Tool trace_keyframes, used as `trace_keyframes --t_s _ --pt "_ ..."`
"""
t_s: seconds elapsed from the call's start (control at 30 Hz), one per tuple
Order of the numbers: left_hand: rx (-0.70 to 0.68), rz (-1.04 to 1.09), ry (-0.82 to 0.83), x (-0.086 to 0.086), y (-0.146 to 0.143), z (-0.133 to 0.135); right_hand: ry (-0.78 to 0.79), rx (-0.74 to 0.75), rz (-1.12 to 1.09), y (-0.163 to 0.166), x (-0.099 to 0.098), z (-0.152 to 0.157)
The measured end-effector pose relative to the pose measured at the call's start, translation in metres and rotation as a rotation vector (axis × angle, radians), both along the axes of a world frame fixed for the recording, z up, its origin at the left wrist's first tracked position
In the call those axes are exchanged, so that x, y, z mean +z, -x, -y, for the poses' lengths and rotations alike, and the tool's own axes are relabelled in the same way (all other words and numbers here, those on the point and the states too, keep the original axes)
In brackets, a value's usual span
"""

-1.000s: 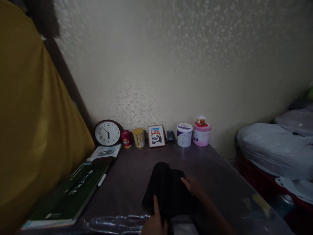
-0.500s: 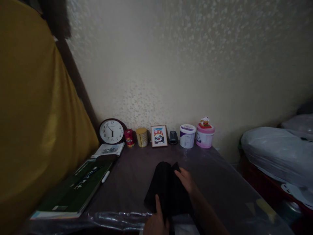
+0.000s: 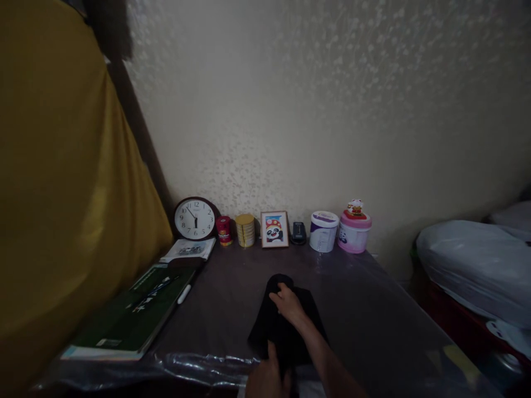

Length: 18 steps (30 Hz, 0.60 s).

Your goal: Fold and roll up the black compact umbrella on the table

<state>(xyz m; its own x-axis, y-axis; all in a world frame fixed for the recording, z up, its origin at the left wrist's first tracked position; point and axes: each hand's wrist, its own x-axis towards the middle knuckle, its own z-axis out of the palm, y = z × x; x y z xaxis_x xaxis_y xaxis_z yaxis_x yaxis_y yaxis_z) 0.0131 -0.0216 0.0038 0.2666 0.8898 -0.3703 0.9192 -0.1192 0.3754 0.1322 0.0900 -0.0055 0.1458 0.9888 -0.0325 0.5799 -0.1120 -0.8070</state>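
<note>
A black cloth (image 3: 265,320), folded over with a rounded edge on its left side, lies at the front middle of the table. What kind of cloth it is does not show in the dim light. My right hand (image 3: 288,305) reaches across its far part, fingers bent and gripping the fold. At the near edge is my left hand (image 3: 267,378), closed on the cloth with one finger pointing up along its surface. The lower part of this hand runs out of the picture.
On the table's left lie a green book (image 3: 128,315), a white pen (image 3: 183,294) and a picture booklet (image 3: 188,250). Along the wall stand a clock (image 3: 194,220), a red can (image 3: 224,231), a gold tin (image 3: 245,230), a panda picture frame (image 3: 274,229) and two tubs (image 3: 323,235). Clear plastic covers the table (image 3: 232,276).
My right hand has moved left from the cloth's far right corner onto the folded part, and the right flap has shifted. My left hand stays at the near edge. The view has shifted slightly.
</note>
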Motion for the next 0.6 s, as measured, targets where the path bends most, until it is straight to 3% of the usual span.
trace_keyframes --t_s 0.2,0.37,0.43,0.5,0.6 --pt "0.124 0.050 -0.054 -0.001 0.007 0.008 -0.008 0.104 0.045 0.004 0.008 0.003" --pt "-0.075 0.063 -0.394 -0.002 -0.005 0.008 -0.043 0.127 0.061 0.005 0.013 0.007" --pt "-0.139 0.073 -0.535 -0.011 -0.011 0.004 -0.055 0.133 0.068 0.006 0.015 0.011" --pt "-0.116 0.078 -0.674 -0.026 -0.014 0.001 -0.086 0.151 0.074 0.007 0.017 0.019" --pt "-0.095 0.069 -0.834 -0.053 -0.015 -0.003 -0.243 0.198 0.131 0.006 0.016 0.037"
